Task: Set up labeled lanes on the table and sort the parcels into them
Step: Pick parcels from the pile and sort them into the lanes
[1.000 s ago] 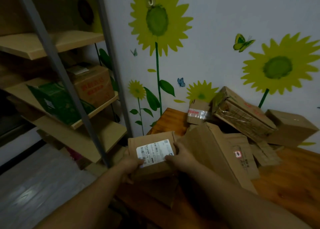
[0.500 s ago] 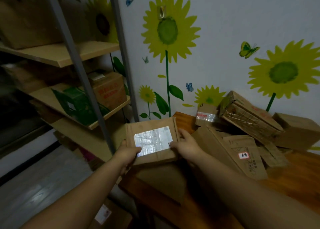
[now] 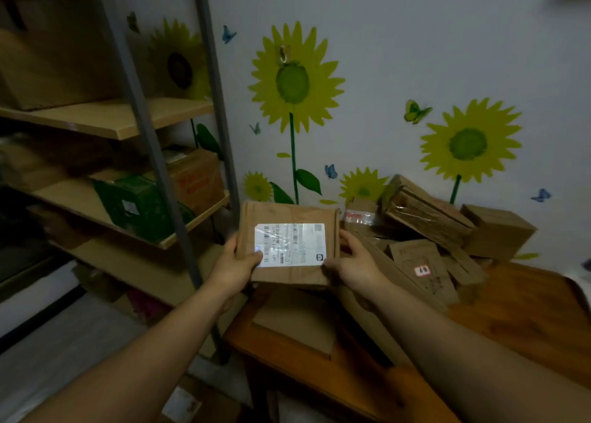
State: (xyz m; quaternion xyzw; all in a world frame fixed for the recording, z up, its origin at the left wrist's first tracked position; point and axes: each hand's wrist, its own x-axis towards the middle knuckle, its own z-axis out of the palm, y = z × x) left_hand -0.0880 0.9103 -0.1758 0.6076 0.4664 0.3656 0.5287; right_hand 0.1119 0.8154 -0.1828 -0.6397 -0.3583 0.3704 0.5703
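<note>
**Item:** flat brown cardboard parcel (image 3: 284,213), held in the air above the near left corner of the table (image 3: 527,314), its top face tilted toward the camera. A white shipping label (image 3: 289,245) is on that face. Its print is washed out by glare and cannot be read.

**Left hand** (image 3: 232,269): grips the parcel's left edge. The thumb is on the label's lower left corner and the fingers are curled underneath, clamped on the parcel.

**Right hand** (image 3: 355,264): grips the parcel's right edge. The thumb is by the label's lower right corner and the fingers are wrapped round the side.

**Table:** orange-brown wood.
- A flat cardboard piece (image 3: 297,323) lies directly below the held parcel.
- A heap of parcels (image 3: 428,218) lies tumbled at angles against the wall.
- A flat packet (image 3: 415,253) in the heap leans toward the camera and bears a small red-bordered tag (image 3: 422,270).
- A squarish box (image 3: 499,234) sits at the heap's right end.

**Left of table:** metal-framed shelf (image 3: 105,120) with wooden boards. The middle board holds a green box (image 3: 137,205) and a brown carton (image 3: 198,176), side by side.

**Wall:** sunflower stickers (image 3: 292,80) and small butterflies.
</note>
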